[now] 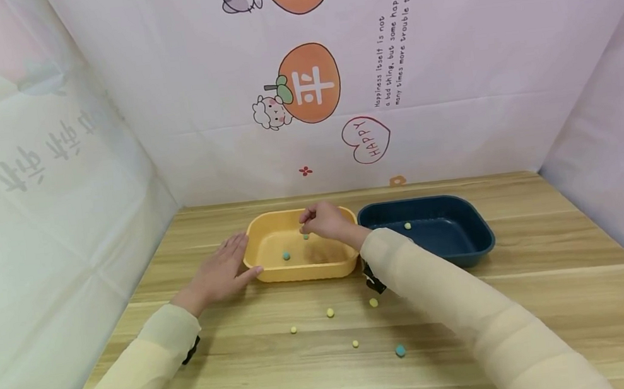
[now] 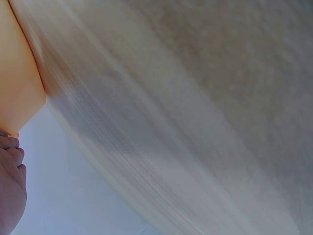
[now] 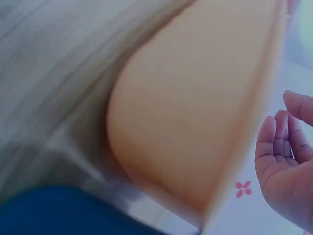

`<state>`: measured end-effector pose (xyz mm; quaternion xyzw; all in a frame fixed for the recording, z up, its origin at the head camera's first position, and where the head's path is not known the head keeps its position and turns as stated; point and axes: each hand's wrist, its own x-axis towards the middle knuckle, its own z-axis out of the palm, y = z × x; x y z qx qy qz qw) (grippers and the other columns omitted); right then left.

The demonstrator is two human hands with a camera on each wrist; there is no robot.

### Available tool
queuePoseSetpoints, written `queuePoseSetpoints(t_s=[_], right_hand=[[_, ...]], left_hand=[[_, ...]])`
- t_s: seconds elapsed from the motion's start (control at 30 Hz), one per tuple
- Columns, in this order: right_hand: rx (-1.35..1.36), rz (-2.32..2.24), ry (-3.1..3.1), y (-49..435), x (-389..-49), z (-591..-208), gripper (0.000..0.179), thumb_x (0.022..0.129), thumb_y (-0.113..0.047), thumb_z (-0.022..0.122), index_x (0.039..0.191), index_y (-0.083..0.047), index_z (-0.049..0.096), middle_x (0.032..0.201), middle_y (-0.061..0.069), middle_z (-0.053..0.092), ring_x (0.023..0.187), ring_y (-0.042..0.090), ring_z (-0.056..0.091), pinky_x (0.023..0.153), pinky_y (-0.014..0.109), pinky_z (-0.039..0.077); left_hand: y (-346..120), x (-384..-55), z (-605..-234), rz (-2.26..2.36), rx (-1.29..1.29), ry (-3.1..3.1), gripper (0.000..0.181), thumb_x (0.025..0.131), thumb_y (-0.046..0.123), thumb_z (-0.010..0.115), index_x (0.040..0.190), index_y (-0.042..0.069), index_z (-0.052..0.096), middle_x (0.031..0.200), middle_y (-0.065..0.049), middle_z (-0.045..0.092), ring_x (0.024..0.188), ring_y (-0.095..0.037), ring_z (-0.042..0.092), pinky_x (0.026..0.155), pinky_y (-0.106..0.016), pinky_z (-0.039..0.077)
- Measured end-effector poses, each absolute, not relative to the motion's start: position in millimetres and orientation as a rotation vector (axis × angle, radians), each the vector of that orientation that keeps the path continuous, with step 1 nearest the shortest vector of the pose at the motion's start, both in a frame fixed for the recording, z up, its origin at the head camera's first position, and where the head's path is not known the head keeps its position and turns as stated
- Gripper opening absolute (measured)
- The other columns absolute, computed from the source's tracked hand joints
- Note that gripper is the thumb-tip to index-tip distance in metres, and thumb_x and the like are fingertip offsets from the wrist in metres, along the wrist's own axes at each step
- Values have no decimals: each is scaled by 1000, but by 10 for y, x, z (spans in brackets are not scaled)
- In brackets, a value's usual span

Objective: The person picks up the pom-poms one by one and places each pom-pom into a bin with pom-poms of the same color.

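My left hand (image 1: 223, 270) rests against the left end of a yellow plastic basin (image 1: 297, 273), fingers extended along its side and thumb at the front rim. In the left wrist view, part of that hand (image 2: 11, 181) shows beside the basin wall (image 2: 19, 73). Over the basin's right half is my right hand (image 1: 326, 219), its fingers loosely bent. The right wrist view shows the fingers (image 3: 274, 142) with no ball visible between them. A small teal ball (image 1: 306, 237) appears just below the fingertips, and another teal ball (image 1: 287, 256) lies on the basin floor.
A dark blue basin (image 1: 479, 243) stands right of the yellow one, with a pale yellow ball (image 1: 408, 226) inside. On the wooden table (image 1: 240, 379) in front lie several yellow balls (image 1: 330, 313) and a teal ball (image 1: 400, 350). Printed white cloth (image 1: 442, 130) encloses the back and sides.
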<state>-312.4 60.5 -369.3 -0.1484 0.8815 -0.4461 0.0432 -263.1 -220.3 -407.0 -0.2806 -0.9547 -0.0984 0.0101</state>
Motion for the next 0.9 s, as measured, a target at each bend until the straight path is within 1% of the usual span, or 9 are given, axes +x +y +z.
queuePoseSetpoints(t_s=[0.2, 0.37, 0.53, 0.63, 0.8, 0.9], right_hand=[[-512, -1354, 2703, 664, -3064, -3530, 14, 85, -7, 74, 97, 0, 70, 88, 5, 66, 79, 18, 58, 68, 27, 49], [-570, -1387, 2686, 740, -2977, -3454, 17, 85, -6, 75, 98, 3, 69, 89, 7, 66, 81, 20, 59, 70, 28, 50], [-667, -1366, 2675, 829, -2848, -3396, 12, 84, -5, 75, 93, 0, 69, 87, 7, 65, 79, 20, 59, 71, 29, 52], [-722, -1319, 2702, 890, -2753, -3362, 11, 85, -7, 75, 92, -2, 70, 86, 5, 65, 78, 19, 59, 71, 29, 52], [-768, -1274, 2734, 1020, -2551, -3327, 9, 84, -8, 76, 91, -5, 71, 83, 2, 65, 74, 17, 57, 69, 28, 52], [-765, -1276, 2703, 1129, -2398, -3342, 8, 84, -7, 76, 90, -7, 71, 80, 1, 64, 71, 17, 56, 65, 28, 51]], left_hand=[[-2218, -2654, -4095, -300, -876, -2974, 92, 97, 64, 37, 152, -6, 12, 159, -21, 14, 146, -32, 10, 118, -45, 9], [-2221, -2666, -4101, -305, -881, -2975, 92, 97, 63, 37, 152, -6, 12, 158, -22, 14, 146, -32, 10, 118, -45, 9], [-2224, -2656, -4089, -302, -881, -2981, 93, 97, 63, 38, 152, -6, 12, 158, -22, 14, 146, -32, 10, 118, -46, 9], [-2225, -2655, -4081, -303, -876, -2979, 92, 97, 62, 38, 152, -6, 12, 158, -22, 14, 146, -33, 11, 118, -45, 9], [-2216, -2661, -4073, -304, -879, -2978, 91, 98, 61, 39, 152, -6, 12, 159, -20, 12, 146, -32, 11, 118, -44, 9], [-2216, -2664, -4072, -283, -884, -2978, 91, 98, 61, 38, 152, -6, 11, 159, -20, 12, 146, -33, 11, 118, -44, 9]])
